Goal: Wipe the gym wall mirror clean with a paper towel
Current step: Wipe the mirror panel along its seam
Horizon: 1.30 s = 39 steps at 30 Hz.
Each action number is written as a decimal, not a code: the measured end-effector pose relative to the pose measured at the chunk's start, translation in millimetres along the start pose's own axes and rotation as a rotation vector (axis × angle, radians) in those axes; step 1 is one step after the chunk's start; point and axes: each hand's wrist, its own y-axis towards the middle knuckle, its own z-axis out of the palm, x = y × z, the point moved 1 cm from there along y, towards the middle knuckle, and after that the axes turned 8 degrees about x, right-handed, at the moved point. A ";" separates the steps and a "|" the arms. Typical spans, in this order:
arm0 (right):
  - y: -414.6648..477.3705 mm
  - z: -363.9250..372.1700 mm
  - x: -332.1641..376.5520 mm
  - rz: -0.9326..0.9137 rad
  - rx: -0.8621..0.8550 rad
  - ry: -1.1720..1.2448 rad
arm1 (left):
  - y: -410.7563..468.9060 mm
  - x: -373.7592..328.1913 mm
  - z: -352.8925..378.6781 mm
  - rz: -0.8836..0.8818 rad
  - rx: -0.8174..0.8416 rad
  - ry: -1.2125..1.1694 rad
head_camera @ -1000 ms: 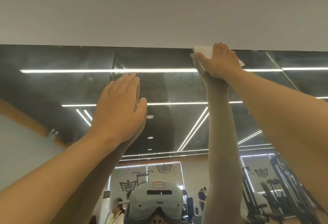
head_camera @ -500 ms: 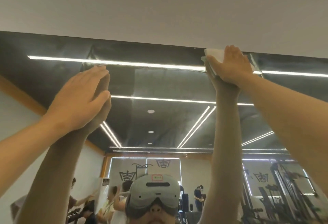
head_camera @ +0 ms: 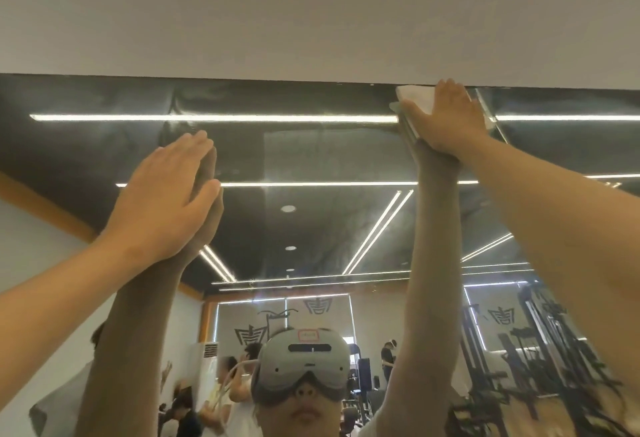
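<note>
Head view: I am watching the right hand [head_camera: 446, 118] pressing the paper towel [head_camera: 415, 99], fingers straight, against the mirror [head_camera: 311, 159] at its top edge. The left hand [head_camera: 162, 201], lower and well left of that press, is lying flat on the glass, holding nothing. I am judging from the haze below the towel that most of the wiping is left. The reflected wall characters [head_camera: 317, 305] and the headset label [head_camera: 308, 334] are too blurred for me to read.
</note>
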 end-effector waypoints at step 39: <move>-219.5 12.2 -58.2 -0.167 0.115 -0.022 | -5.2 -23.9 13.4 0.067 0.029 -0.002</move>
